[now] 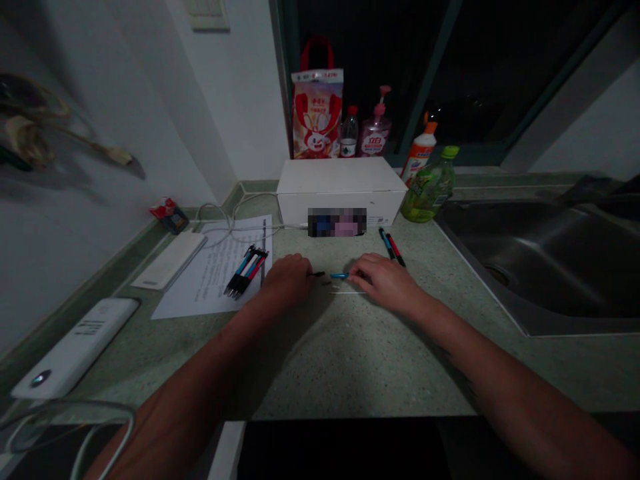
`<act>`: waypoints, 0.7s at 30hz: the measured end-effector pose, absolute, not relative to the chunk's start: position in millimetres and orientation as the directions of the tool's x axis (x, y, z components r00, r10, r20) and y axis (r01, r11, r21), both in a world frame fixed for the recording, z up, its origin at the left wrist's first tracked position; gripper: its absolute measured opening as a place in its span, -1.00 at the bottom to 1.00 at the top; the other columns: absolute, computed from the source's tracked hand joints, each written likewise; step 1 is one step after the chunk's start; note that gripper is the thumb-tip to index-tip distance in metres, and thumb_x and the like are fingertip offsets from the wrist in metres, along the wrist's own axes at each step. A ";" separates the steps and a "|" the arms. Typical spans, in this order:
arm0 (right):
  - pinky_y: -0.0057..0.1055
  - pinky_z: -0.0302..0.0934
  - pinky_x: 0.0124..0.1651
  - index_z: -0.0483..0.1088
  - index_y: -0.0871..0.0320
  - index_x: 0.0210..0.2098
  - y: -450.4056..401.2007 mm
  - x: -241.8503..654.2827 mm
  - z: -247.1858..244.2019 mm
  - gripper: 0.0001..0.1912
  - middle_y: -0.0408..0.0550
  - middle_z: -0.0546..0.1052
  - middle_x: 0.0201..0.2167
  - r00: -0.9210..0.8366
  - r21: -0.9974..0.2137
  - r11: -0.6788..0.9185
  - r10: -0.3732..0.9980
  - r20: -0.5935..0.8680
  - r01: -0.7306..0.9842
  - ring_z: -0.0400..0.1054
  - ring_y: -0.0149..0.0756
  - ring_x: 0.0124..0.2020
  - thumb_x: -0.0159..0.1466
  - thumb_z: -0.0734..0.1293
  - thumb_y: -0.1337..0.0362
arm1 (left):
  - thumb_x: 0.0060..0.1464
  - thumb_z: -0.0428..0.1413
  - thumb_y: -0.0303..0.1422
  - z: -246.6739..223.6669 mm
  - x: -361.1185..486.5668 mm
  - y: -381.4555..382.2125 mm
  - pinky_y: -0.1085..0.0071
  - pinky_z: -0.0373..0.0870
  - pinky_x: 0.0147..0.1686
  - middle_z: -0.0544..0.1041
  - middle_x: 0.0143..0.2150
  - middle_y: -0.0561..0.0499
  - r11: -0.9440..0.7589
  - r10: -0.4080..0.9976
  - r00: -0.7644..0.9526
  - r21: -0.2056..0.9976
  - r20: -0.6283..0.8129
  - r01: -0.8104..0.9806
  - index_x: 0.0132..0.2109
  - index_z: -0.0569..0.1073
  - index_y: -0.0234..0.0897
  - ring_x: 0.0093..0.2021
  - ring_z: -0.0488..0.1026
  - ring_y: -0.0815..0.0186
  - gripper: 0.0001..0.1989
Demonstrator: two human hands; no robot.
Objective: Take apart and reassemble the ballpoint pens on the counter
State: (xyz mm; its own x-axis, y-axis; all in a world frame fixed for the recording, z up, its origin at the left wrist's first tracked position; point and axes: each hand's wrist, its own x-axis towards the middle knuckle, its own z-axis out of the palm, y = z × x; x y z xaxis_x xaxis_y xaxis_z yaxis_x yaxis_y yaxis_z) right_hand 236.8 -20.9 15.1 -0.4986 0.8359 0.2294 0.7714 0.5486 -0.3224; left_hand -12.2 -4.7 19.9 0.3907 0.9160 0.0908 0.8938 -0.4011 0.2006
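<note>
Over the middle of the counter my left hand (290, 277) is closed, and a dark pen part (318, 274) sticks out from its fingertips. Facing it, my right hand (387, 279) pinches a blue pen barrel (340, 275). A small gap separates the two parts. Just below them a thin white stick, like an ink refill (347, 293), lies on the counter beside a tiny piece (327, 283) too small to name. Left of my left hand, several black, blue and red pens (246, 271) rest on a printed sheet (193, 297). A blue pen (387, 244) and a red pen (396, 250) lie beyond my right hand.
A white box (340, 177) stands at the back, bottles (423, 193) and a bag (319, 117) behind and beside it. The metal sink (540, 247) is at right. A white power strip (77, 347), a flat white case (170, 260) and cables (230, 227) occupy the left.
</note>
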 end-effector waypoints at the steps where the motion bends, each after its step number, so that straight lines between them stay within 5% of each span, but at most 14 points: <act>1: -0.23 0.29 -0.03 0.53 0.09 -0.15 -21.9 235.0 15.4 -0.90 0.01 0.57 -0.20 -0.485 -0.332 0.545 0.838 0.251 0.770 0.45 -0.13 -0.09 0.43 0.36 0.24 | 0.22 0.18 -0.43 21.0 -9.5 -5.5 0.21 0.40 -0.16 0.58 -0.22 -0.17 -0.417 0.909 0.405 0.205 0.097 0.886 -0.24 0.56 -0.29 -0.16 0.51 0.07 -0.93; 5: -0.19 0.29 0.06 0.49 0.13 0.06 -26.6 225.5 15.0 -0.77 0.09 0.57 -0.03 -0.464 -0.403 0.560 0.828 0.315 0.724 0.45 -0.09 0.03 0.47 0.32 0.21 | 0.29 0.16 -0.44 22.9 2.5 -13.1 0.19 0.41 -0.05 0.61 -0.16 -0.13 -0.556 0.830 0.534 0.288 0.158 0.779 -0.10 0.58 -0.29 -0.09 0.53 0.09 -0.89; 9: -0.26 0.27 -0.03 0.53 0.12 -0.14 -28.0 219.9 11.7 -0.81 0.02 0.60 -0.20 -0.465 -0.512 0.532 0.845 0.265 0.674 0.46 -0.17 -0.11 0.48 0.26 0.25 | 0.30 0.17 -0.44 17.1 7.9 -20.4 0.23 0.43 -0.04 0.62 -0.15 -0.08 -0.646 0.762 0.584 0.398 0.280 0.651 -0.06 0.58 -0.26 -0.08 0.53 0.15 -0.89; 15: -0.35 0.24 -0.21 0.47 0.10 -0.29 -24.8 218.7 3.8 -0.74 -0.12 0.56 -0.40 -0.403 -0.846 0.324 0.904 0.145 0.422 0.41 -0.29 -0.35 0.44 0.25 0.12 | 0.29 0.15 -0.49 9.7 6.3 -18.6 0.20 0.45 0.00 0.65 -0.16 -0.07 -0.648 0.761 0.496 0.499 0.418 0.575 -0.09 0.60 -0.24 -0.08 0.55 0.18 -0.86; 21: -0.38 0.19 -0.37 0.39 0.09 -0.43 -21.8 218.6 -0.9 -0.63 -0.15 0.45 -0.53 -0.375 -0.935 0.155 0.927 0.026 0.319 0.29 -0.34 -0.48 0.37 0.29 -0.02 | 0.28 0.15 -0.47 10.1 6.1 -18.3 0.16 0.48 0.00 0.68 -0.14 -0.09 -0.610 0.792 0.459 0.513 0.402 0.604 -0.07 0.63 -0.20 -0.08 0.58 0.16 -0.82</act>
State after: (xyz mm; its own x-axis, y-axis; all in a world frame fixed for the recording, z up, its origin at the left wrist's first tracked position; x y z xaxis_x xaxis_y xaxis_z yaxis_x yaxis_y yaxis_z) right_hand 218.6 -21.8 -0.9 -0.3746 0.9268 0.0260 0.3187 0.1550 -0.9351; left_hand 6.1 -18.3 10.1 0.4591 0.7922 0.4021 0.6036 -0.6103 0.5131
